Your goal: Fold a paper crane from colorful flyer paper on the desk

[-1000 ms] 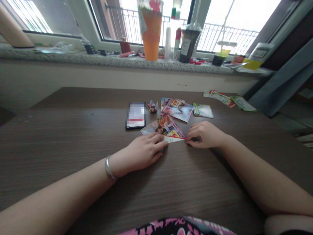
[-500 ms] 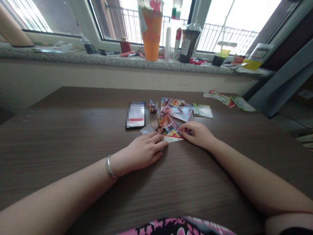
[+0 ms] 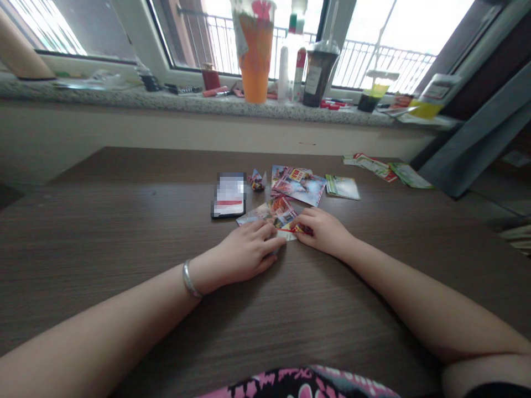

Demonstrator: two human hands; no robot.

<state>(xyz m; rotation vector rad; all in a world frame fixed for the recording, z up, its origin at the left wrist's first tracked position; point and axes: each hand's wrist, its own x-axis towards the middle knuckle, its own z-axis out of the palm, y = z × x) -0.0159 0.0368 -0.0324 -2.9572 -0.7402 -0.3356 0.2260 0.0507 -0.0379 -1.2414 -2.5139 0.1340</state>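
Note:
A colourful printed paper sheet (image 3: 274, 209) lies on the table between my hands, with a white strip and a red line at its near side. My left hand (image 3: 249, 249), a silver bangle at its wrist, rests flat on the left part of the sheet, fingers stretched out. With closed fingertips my right hand (image 3: 326, 229) grips the sheet's right corner, which is folded inward. Fingers hide part of the fold. A small folded paper piece (image 3: 257, 181) and more printed sheets (image 3: 298, 184) lie just beyond.
A phone (image 3: 228, 198) with a blurred screen lies left of the papers. To the right are a small paper stack (image 3: 342, 188) and green and red slips (image 3: 375, 167). Behind the wooden table (image 3: 103, 221), an orange cup (image 3: 255, 61) and a dark cup (image 3: 318, 74) stand on the windowsill.
My right hand has moved left and slightly inward, bringing the sheet's right corner over toward the middle. My left hand stays on the sheet almost unmoved.

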